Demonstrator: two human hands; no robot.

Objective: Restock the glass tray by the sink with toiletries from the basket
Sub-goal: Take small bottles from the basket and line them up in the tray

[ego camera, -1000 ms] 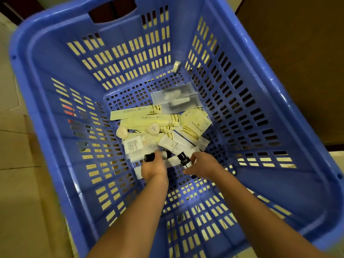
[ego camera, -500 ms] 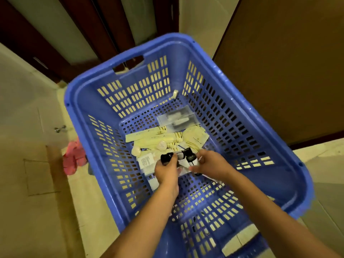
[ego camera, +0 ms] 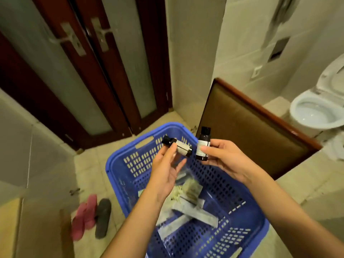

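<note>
Bottles: two small dark ones with black caps and pale labels, both held up in the air over the far end of the basket (ego camera: 115, 161), near each other but not touching. Left bottle (ego camera: 183, 148) lies tilted on its side, cap pointing up and to the left; left hand (ego camera: 167, 168) is turned palm-up and pinches it at the fingertips, thumb along its near side. Motion blur here, so exact finger contact is unclear. Right bottle (ego camera: 202, 144) stands upright, cap on top; right hand (ego camera: 223, 159) grips its lower half, thumb across the label, other fingers curled behind. Basket is blue slotted plastic and sits on the tiled floor (ego camera: 89, 164) below both forearms. Inside it, on the bottom: loose heap of sachets (ego camera: 188, 190), yellowish, and grey flat packets (ego camera: 195, 213) lying across one another; print unreadable. Left of the basket on the floor: pink slippers (ego camera: 85, 215) with a dark slipper (ego camera: 103, 218) just beside them. Behind the basket: dark wooden doors (ego camera: 104, 75) with frosted panels and metal handles. Right of the basket: brown panel (ego camera: 251, 136) with reddish wood edging. Far right: white toilet (ego camera: 316, 112), lid raised.
</note>
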